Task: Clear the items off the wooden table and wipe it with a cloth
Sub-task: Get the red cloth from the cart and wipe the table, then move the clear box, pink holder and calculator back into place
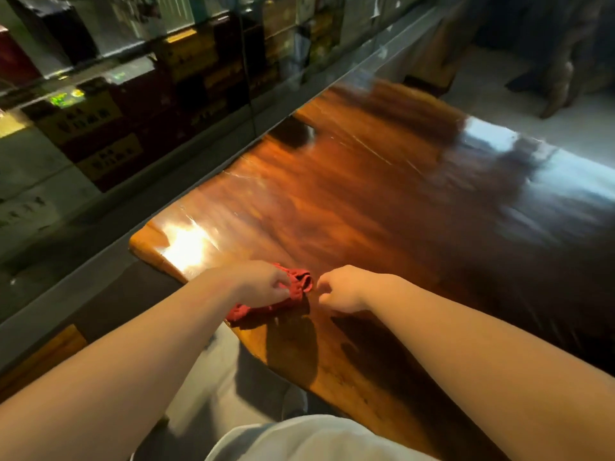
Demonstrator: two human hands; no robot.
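though motion blur smears the far half of the counter (349,194), one red cloth (293,294) shows at its near left edge, partly hidden under the left hand (263,284), whose grip is closed on it. the right hand (342,289) hovers just beside, fingers curled, holding nothing. boxes (100,128) behind glass are unreadable.

Stacked boxes (100,134) behind a glass panel (199,44)

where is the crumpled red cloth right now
The crumpled red cloth lies at the wooden table's near-left edge, gripped by the left hand, the right hand beside it.
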